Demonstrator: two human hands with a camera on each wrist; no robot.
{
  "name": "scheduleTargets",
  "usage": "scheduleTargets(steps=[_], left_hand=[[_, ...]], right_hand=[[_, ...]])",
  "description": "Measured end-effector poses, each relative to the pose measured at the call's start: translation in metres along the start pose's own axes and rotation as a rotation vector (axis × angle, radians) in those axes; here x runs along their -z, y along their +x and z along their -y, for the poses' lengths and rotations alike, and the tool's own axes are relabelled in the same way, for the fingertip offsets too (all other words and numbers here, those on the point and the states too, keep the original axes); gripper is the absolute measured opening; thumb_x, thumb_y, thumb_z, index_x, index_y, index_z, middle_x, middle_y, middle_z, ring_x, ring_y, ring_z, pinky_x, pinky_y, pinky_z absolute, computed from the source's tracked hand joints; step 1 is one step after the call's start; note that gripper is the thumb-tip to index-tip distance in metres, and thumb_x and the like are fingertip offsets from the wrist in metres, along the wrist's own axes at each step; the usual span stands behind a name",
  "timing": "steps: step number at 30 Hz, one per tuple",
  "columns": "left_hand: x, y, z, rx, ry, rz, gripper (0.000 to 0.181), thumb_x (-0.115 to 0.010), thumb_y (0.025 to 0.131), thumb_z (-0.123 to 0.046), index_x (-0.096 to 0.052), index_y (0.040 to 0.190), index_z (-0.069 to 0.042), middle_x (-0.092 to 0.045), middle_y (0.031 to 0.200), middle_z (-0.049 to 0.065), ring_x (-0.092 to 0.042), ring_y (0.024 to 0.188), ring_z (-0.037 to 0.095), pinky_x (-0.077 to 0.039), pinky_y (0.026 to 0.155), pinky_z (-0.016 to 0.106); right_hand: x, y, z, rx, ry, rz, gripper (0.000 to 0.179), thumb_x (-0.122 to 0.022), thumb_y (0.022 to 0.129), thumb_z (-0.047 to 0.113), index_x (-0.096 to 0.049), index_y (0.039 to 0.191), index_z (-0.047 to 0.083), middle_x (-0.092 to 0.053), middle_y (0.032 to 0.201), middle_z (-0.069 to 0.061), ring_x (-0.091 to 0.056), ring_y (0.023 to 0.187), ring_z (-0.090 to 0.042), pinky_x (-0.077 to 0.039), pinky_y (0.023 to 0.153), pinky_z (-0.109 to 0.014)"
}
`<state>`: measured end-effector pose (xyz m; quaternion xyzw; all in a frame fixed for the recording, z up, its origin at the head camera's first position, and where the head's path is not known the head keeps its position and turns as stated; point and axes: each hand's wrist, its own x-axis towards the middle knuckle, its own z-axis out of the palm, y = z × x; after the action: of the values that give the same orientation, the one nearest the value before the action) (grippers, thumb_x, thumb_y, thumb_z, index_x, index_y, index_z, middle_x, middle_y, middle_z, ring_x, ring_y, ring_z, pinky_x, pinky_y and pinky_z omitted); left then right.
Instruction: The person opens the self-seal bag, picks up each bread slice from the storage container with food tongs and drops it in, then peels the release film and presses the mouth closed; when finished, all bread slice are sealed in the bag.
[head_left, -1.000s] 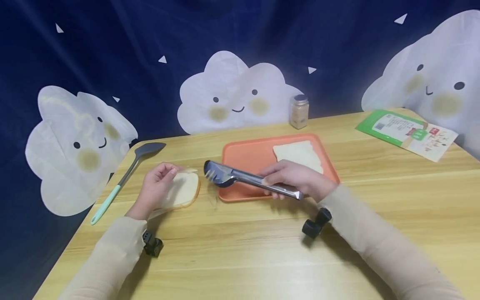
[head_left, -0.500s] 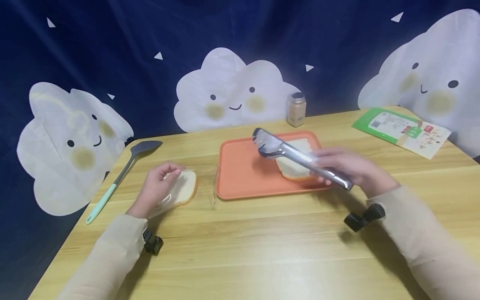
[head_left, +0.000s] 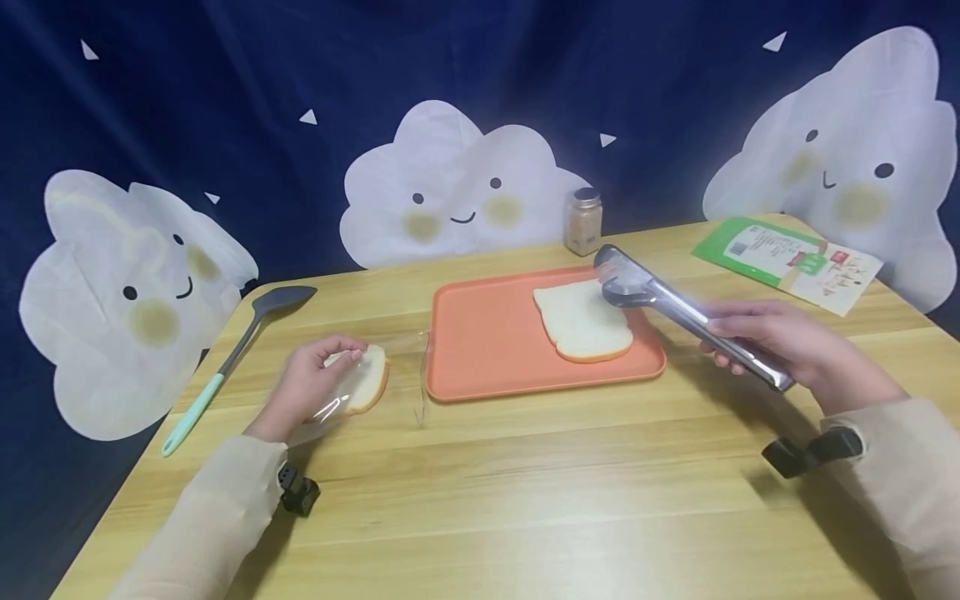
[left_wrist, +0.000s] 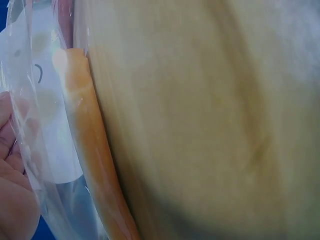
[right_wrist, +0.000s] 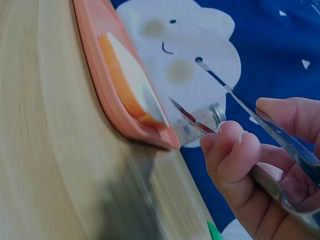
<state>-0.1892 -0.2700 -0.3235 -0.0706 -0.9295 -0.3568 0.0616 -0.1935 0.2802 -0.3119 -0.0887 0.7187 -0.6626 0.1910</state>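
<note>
At the left of the head view, my left hand [head_left: 303, 383] pinches a clear plastic bag [head_left: 327, 408]. Inside it lies a bread slice [head_left: 372, 379], partly hidden by the fingers; its brown crust [left_wrist: 90, 125] shows close up in the left wrist view. My right hand [head_left: 787, 342] grips metal tongs [head_left: 678, 312]. Their two arms stand apart in the right wrist view, with nothing between the tips [right_wrist: 172, 102]. Another bread slice [head_left: 581, 325] lies flat on the right part of an orange tray [head_left: 480, 358], left of the tongs' head.
A turner [head_left: 236, 346] with a mint handle lies left of my left hand. Behind the tray stands a jar [head_left: 584, 223] with a dark lid. A green and white packet [head_left: 787, 260] lies at the back right. A cloud-printed curtain [head_left: 450, 50] hangs behind the table.
My right hand has moved right with the tongs, from over the tray's left side to past its right edge, uncovering the slice there. My left hand stays by the bagged slice.
</note>
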Motion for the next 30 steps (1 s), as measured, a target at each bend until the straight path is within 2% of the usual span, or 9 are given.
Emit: scheduleTargets(steps=[7,10,14,17,19,21,25,30], left_hand=[[0.0,-0.001,0.001,-0.012,0.015,0.001,0.022,-0.056,0.093,-0.022,-0.067,0.105,-0.006,-0.065,0.112,0.014,-0.053,0.114,0.03,-0.037,0.097,0.05],[0.0,0.0,0.002,-0.012,0.015,-0.001,0.023,-0.056,0.093,-0.023,-0.067,0.105,-0.006,-0.065,0.112,0.014,-0.053,0.114,0.03,-0.037,0.097,0.051],[0.0,0.0,0.002,-0.015,0.02,-0.002,0.024,-0.055,0.094,-0.024,-0.067,0.105,-0.006,-0.065,0.112,0.014,-0.053,0.114,0.031,-0.037,0.097,0.051],[-0.001,-0.001,0.002,-0.012,0.03,-0.004,0.023,-0.055,0.094,-0.024,-0.067,0.105,-0.007,-0.065,0.112,0.014,-0.053,0.113,0.031,-0.037,0.096,0.051],[-0.002,-0.001,0.002,-0.011,0.033,-0.006,0.022,-0.055,0.094,-0.023,-0.067,0.104,-0.007,-0.065,0.111,0.014,-0.054,0.113,0.031,-0.038,0.096,0.051],[-0.002,-0.001,0.003,-0.014,0.033,-0.011,0.022,-0.055,0.094,-0.022,-0.067,0.104,-0.007,-0.065,0.111,0.014,-0.054,0.112,0.031,-0.038,0.095,0.051],[-0.004,-0.001,0.003,-0.044,0.022,-0.028,0.02,-0.056,0.093,-0.021,-0.067,0.102,-0.006,-0.066,0.108,0.014,-0.056,0.109,0.03,-0.04,0.094,0.049],[-0.003,-0.001,0.004,-0.042,0.009,-0.024,0.021,-0.057,0.093,-0.021,-0.067,0.102,-0.005,-0.066,0.108,0.015,-0.056,0.109,0.03,-0.038,0.095,0.05]], right_hand=[[0.013,-0.012,-0.008,0.017,0.04,0.036,0.044,-0.039,0.095,-0.004,-0.067,0.104,0.03,-0.068,0.085,-0.011,-0.062,0.065,-0.015,-0.052,0.052,-0.025],[0.012,-0.014,-0.007,-0.011,-0.017,-0.023,0.042,-0.042,0.095,-0.002,-0.067,0.099,0.032,-0.068,0.084,-0.01,-0.062,0.064,-0.015,-0.051,0.051,-0.025],[0.005,-0.016,-0.004,-0.052,-0.172,-0.128,0.037,-0.049,0.094,0.004,-0.063,0.093,0.038,-0.067,0.08,-0.004,-0.061,0.062,-0.015,-0.051,0.051,-0.028],[-0.003,-0.015,-0.002,-0.071,-0.285,-0.161,0.026,-0.052,0.093,0.01,-0.061,0.115,0.021,-0.065,0.077,-0.001,-0.061,0.062,-0.014,-0.052,0.053,-0.031],[-0.008,-0.013,0.0,-0.081,-0.332,-0.16,0.037,-0.052,0.093,0.012,-0.05,0.129,0.003,-0.064,0.076,-0.002,-0.061,0.062,-0.014,-0.052,0.054,-0.032],[-0.012,-0.01,0.002,-0.091,-0.351,-0.152,0.051,-0.051,0.093,0.013,-0.034,0.134,-0.013,-0.063,0.075,-0.002,-0.06,0.062,-0.013,-0.052,0.054,-0.032],[-0.015,-0.005,0.0,-0.118,-0.316,-0.141,0.056,-0.052,0.093,0.012,-0.028,0.136,-0.015,-0.063,0.075,-0.003,-0.06,0.06,-0.013,-0.052,0.054,-0.03],[-0.017,-0.002,-0.004,-0.141,-0.313,-0.157,0.057,-0.054,0.091,0.01,-0.029,0.138,-0.011,-0.063,0.075,-0.003,-0.06,0.06,-0.013,-0.052,0.054,-0.031]])
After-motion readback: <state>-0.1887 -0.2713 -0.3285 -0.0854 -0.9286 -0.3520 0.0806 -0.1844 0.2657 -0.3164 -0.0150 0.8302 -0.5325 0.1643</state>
